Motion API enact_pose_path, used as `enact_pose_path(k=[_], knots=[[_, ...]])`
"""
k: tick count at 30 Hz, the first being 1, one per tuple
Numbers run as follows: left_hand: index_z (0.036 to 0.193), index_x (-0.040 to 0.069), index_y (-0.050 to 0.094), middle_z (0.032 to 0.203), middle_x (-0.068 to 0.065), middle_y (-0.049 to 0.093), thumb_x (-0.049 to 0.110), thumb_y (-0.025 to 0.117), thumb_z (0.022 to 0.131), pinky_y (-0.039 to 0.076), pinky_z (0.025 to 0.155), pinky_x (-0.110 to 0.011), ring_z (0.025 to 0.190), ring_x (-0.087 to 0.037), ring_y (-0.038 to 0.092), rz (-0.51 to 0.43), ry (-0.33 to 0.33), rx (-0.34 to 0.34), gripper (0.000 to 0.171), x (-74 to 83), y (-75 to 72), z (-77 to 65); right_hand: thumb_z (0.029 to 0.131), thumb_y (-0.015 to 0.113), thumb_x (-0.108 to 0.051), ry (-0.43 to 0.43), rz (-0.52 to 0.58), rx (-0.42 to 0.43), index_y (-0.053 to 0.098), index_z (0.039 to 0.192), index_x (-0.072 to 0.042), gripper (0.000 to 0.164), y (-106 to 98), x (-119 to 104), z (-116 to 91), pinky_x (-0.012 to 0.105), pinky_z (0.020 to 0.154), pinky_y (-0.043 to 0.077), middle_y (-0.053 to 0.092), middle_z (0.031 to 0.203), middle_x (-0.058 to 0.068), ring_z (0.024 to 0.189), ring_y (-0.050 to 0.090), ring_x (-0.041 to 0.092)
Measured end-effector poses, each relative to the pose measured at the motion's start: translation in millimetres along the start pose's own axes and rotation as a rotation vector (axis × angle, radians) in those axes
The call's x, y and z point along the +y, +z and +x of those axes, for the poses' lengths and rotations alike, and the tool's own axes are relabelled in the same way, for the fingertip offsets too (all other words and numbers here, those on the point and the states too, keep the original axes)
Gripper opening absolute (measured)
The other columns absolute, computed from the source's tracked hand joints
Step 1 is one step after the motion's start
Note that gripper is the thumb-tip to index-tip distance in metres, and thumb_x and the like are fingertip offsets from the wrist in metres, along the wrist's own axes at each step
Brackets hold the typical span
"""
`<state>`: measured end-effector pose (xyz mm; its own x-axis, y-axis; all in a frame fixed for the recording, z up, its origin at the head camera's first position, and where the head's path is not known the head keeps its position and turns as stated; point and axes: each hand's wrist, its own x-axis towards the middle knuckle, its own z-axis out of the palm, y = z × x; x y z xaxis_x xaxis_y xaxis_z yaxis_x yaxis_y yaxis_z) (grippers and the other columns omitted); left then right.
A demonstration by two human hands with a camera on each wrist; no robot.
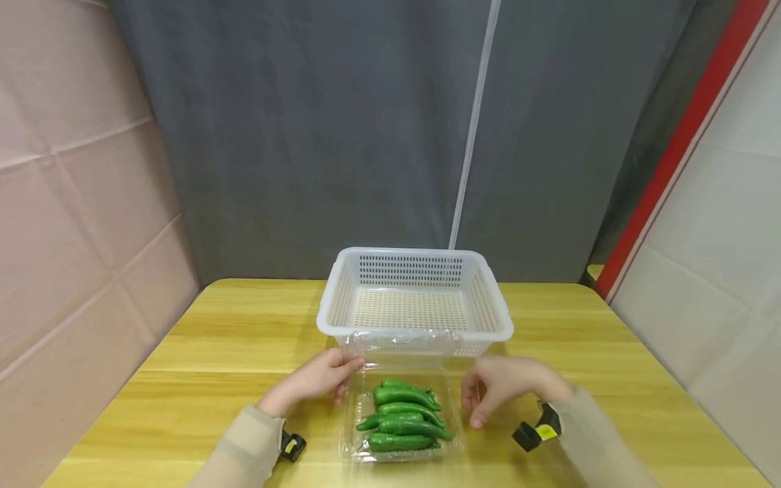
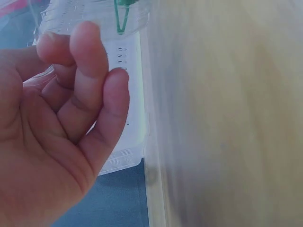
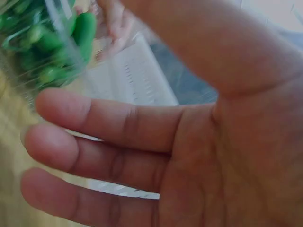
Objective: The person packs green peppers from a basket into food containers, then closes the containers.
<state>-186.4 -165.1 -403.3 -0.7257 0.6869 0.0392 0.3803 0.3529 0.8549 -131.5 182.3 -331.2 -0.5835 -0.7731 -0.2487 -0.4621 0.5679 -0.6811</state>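
Observation:
A clear plastic box (image 1: 350, 444) lies on the table with its lid (image 1: 403, 339) raised at the far side. Several long green peppers (image 1: 405, 427) lie inside it, stems visible on some. At the box's left far corner, my left hand (image 1: 320, 374) pinches the clear plastic near the lid's fold; in the left wrist view its other fingers (image 2: 90, 71) are loosely bent. My right hand (image 1: 503, 385) hovers just right of the box, fingers relaxed, holding nothing. The right wrist view shows its fingers (image 3: 109, 113) extended, with the peppers (image 3: 85, 38) beyond.
Right behind the box stands a white perforated basket (image 1: 409, 308), its front overlapped by the clear lid. Both sit on a wooden table (image 1: 244, 332). A dark grey curtain (image 1: 305, 135) hangs behind, with pale panels at left and right.

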Motion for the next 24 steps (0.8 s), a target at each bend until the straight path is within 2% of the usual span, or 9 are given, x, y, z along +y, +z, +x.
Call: enact_pose_path(k=[4, 11, 16, 20, 24], knots=[[0.131, 0.006, 0.056, 0.058, 0.000, 0.051, 0.024, 0.047, 0.104, 0.051, 0.046, -0.037, 0.046, -0.016, 0.054, -0.042, -0.001, 0.017, 0.034, 1.1, 1.2, 0.5, 0.077, 0.081, -0.018, -0.009, 0.072, -0.083, 0.071, 0.094, -0.001, 0.026, 0.5, 11.4, 5.1, 0.021, 0.063, 0.051, 0.066, 0.077, -0.014, 0.068, 0.058, -0.001], [0.139, 0.014, 0.046, 0.062, -0.002, 0.053, 0.016, 0.048, 0.103, 0.051, 0.048, -0.035, 0.050, -0.019, 0.057, -0.073, 0.002, 0.029, 0.036, 5.2, 1.8, 0.7, 0.078, 0.078, -0.012, -0.044, 0.176, -0.162, 0.066, 0.104, 0.004, 0.032, 2.0, 29.3, 9.0, 0.022, 0.070, 0.052, 0.069, 0.083, -0.006, 0.073, 0.061, 0.001], [0.143, 0.013, 0.041, 0.069, -0.006, 0.054, 0.012, 0.046, 0.103, 0.055, 0.056, -0.040, 0.056, -0.020, 0.059, -0.158, -0.008, -0.030, 0.041, 7.8, 1.2, -1.0, 0.078, 0.076, -0.008, -0.085, 0.280, -0.187, 0.063, 0.108, 0.008, 0.036, 0.0, 40.5, 6.2, 0.024, 0.071, 0.053, 0.069, 0.087, 0.012, 0.076, 0.062, 0.004], [0.148, 0.014, 0.037, 0.079, -0.010, 0.056, 0.010, 0.038, 0.103, 0.055, 0.061, -0.039, 0.065, -0.023, 0.061, -0.195, -0.001, -0.091, 0.046, 6.4, -1.0, -0.7, 0.082, 0.074, -0.011, -0.102, 0.439, -0.240, 0.054, 0.117, 0.013, 0.047, 0.9, 51.1, 1.6, 0.028, 0.072, 0.054, 0.064, 0.094, 0.030, 0.080, 0.065, 0.010], [0.150, 0.008, 0.031, 0.091, -0.013, 0.056, 0.012, 0.027, 0.103, 0.055, 0.065, -0.038, 0.073, -0.027, 0.064, -0.218, 0.024, -0.135, 0.047, 2.7, -4.0, 1.6, 0.090, 0.068, -0.030, -0.044, 0.549, -0.286, 0.048, 0.124, 0.012, 0.058, 4.0, 58.8, -2.1, 0.031, 0.071, 0.055, 0.062, 0.102, 0.031, 0.084, 0.067, 0.016]])
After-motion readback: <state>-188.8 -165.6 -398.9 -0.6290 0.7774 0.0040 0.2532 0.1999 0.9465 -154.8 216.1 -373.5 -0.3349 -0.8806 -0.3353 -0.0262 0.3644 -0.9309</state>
